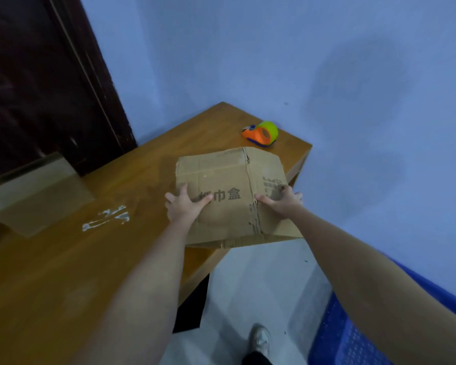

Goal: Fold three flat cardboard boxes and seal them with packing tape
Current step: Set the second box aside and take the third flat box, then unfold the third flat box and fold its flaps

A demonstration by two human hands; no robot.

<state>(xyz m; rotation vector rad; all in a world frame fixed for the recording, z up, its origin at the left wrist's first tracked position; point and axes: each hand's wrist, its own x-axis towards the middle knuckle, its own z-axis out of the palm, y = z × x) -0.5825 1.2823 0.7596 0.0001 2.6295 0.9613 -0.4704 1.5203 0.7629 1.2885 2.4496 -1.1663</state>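
Two bare hands hold one cardboard box (229, 196) over the near right edge of the wooden bench (63, 272), part of it hanging past the edge above the pale floor (261, 285). The left hand (183, 206) grips the box's left side, thumb laid across the printed face and fingers (170, 197) curled round the edge. The right hand (279, 204) clasps the right side the same way, thumb on the torn corner seam. A second cardboard box (34, 193) sits blurred at the bench's far left. An orange tape dispenser (261, 134) with a yellow-green roll lies near the bench's far corner, well apart from the held box. White smears (106, 218) mark the benchtop. A blue crate (353, 338) stands at lower right beside a shoe (259, 341).
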